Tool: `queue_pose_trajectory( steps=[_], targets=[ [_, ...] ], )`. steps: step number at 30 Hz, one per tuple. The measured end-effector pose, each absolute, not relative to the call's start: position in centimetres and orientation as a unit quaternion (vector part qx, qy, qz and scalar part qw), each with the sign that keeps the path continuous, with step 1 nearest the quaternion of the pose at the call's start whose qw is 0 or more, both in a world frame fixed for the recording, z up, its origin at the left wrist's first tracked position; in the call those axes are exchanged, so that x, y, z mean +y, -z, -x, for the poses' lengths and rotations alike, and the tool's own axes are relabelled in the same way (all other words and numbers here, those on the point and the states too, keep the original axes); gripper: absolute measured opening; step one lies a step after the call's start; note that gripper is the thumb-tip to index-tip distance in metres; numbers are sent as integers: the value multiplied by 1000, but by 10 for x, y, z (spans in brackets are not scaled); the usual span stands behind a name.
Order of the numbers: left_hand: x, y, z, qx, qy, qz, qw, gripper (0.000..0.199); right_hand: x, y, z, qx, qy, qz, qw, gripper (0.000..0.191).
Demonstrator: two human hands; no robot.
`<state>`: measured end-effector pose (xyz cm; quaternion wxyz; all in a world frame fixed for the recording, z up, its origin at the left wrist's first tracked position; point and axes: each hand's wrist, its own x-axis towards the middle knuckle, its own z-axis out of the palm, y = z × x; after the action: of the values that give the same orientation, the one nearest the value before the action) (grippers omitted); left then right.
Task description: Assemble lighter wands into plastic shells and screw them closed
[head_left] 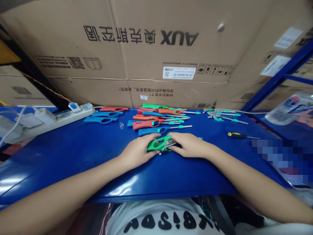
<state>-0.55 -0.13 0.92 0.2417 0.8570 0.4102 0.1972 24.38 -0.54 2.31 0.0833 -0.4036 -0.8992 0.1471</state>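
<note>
Blue worktop [122, 179], a green lighter casing [152, 147] held over its middle

The left hand [138, 148] is nearly closed, thumb and fingers gripping the casing's green end. The right hand [189, 144] is curled around the other end, thumb and fingers close together beside pale and dark parts; some fingertips are hidden. Just beyond lie coloured lighters [144, 124], with small screws [121, 125] to the left and a screwdriver [237, 134] to the right. Behind stands a cardboard box [137, 62].

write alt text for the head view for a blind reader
A person's left hand and right hand hold a green lighter handle over a blue table. Beyond lie several colourful long-necked lighters; a yellow-and-black screwdriver lies to the right.
</note>
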Motion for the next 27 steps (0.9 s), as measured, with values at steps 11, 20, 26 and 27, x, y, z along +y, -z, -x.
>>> queue_pose_trajectory(
  steps=[11,20,26,27],
  targets=[
    [12,-23,25,428,-145,-856,252,51,31,-46,-314,-869,-28,478,127,21],
    [15,-36,27,318,-95,-928,171,54,106,-31,-491,-759,47,647,55,14],
    [19,-37,23,267,-88,-935,214,54,103,-20,-501,-736,63,671,59,23],
    [20,-38,22,260,-92,-934,226,53,102,-21,-499,-731,67,676,61,27]
  ],
)
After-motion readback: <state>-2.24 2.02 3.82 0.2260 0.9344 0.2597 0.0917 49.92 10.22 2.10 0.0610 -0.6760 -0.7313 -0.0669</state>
